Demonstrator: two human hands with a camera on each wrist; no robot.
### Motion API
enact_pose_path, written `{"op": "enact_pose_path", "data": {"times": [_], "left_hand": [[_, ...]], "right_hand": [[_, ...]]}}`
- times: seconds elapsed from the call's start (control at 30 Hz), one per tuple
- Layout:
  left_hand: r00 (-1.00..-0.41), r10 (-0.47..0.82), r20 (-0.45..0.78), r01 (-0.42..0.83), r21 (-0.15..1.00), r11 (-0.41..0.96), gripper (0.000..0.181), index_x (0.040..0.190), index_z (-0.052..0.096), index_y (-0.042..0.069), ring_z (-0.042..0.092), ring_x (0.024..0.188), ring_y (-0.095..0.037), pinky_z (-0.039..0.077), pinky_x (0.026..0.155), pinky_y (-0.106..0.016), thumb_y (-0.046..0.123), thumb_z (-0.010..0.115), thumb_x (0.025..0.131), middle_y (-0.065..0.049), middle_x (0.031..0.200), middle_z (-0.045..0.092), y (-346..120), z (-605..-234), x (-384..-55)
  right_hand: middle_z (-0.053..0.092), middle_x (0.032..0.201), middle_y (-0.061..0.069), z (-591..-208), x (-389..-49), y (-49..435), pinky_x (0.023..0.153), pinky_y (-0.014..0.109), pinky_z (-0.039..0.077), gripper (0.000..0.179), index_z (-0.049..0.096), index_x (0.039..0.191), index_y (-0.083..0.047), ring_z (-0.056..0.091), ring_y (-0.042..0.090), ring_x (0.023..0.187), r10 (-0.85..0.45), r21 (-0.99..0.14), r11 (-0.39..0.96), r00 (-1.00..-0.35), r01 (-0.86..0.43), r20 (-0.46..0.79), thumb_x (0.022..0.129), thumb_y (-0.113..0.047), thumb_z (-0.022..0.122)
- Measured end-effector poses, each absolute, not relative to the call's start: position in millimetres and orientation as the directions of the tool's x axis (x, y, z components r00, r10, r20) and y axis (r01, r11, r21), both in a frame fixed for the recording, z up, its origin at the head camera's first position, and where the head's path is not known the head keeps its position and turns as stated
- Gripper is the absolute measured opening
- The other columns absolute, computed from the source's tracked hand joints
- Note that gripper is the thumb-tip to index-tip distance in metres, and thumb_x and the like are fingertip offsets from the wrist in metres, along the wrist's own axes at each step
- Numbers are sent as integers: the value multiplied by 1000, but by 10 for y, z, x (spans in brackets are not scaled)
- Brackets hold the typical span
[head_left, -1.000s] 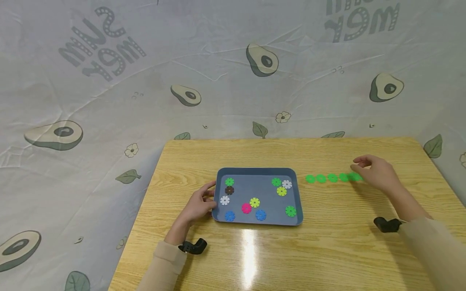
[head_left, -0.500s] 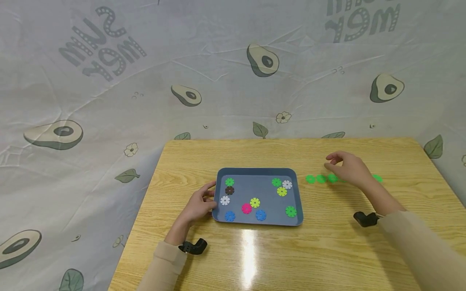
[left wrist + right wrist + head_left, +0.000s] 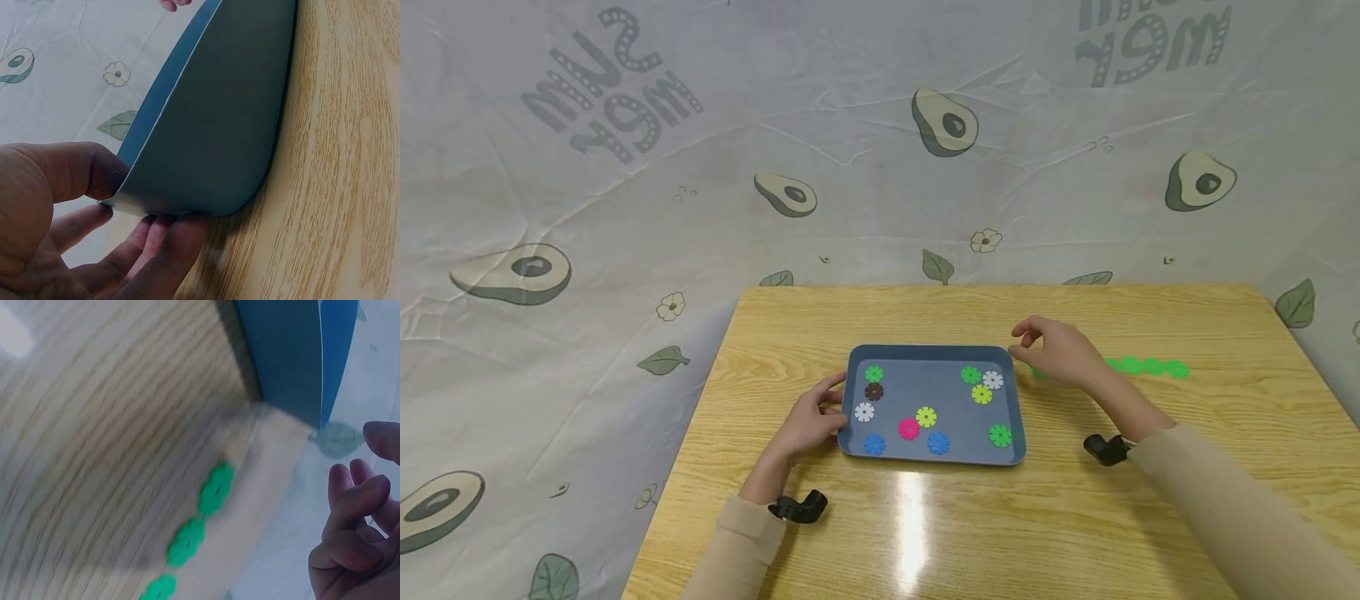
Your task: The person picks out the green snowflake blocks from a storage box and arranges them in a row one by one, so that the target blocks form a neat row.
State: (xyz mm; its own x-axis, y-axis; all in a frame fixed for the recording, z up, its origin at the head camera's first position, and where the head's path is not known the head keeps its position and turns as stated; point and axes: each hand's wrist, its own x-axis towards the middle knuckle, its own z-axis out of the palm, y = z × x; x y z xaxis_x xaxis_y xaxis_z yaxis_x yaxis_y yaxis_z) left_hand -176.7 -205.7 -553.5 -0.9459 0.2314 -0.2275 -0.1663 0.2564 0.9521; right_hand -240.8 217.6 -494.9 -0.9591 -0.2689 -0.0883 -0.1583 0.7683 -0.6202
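My left hand (image 3: 808,426) grips the left side of a blue-grey tray (image 3: 917,387). In the left wrist view its thumb hooks over the rim while the fingers lie against the outer wall. Several notched plastic discs lie in the tray, among them a pink disc (image 3: 908,429), a brown disc (image 3: 873,391) and a blue disc (image 3: 937,442). My right hand (image 3: 1060,354) hovers by the tray's back right corner, fingers loosely bent and holding nothing. Below it runs a row of green discs (image 3: 1153,367) on the table, partly hidden by the hand and forearm.
A wooden table (image 3: 1075,517) carries everything, its back edge against a pale cloth (image 3: 850,225) printed with avocados. Each wrist wears a small black camera, such as the left wrist camera (image 3: 801,507).
My right hand has moved left along the green row, from its right part to the tray's back right corner. The left hand and the tray have stayed in place.
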Motion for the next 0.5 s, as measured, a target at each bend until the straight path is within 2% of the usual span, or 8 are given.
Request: {"op": "enact_pose_path", "data": {"times": [0.2,0.37,0.5], "left_hand": [[-944,240,-227,-164,952,257,79,159,41,9,65,94,-27,62,72,-44,-8,65,86,-27,131,53,-2064,-5539,-1777],[-944,238,-227,-165,953,256,79,159,42,8,65,94,-28,62,72,-44,-8,65,85,-27,130,54,-2067,-5529,-1773],[-946,231,-228,-168,952,255,79,159,42,9,64,92,-26,62,72,-44,-8,65,85,-25,128,55,-2071,-5528,-1774]], "right_hand": [[64,104,10,-4961,-2414,1919,62,36,44,36,66,126,-2,53,20,67,-317,-614,760,-946,-213,-64,99,-25,70],[65,100,6,-4992,-2443,1719,69,38,46,33,68,123,-2,56,21,79,-362,-600,756,-931,-262,-50,98,-24,71],[63,97,3,-5002,-2465,1570,73,40,47,32,68,122,-4,56,20,81,-379,-597,754,-924,-274,-56,98,-25,71]]}}
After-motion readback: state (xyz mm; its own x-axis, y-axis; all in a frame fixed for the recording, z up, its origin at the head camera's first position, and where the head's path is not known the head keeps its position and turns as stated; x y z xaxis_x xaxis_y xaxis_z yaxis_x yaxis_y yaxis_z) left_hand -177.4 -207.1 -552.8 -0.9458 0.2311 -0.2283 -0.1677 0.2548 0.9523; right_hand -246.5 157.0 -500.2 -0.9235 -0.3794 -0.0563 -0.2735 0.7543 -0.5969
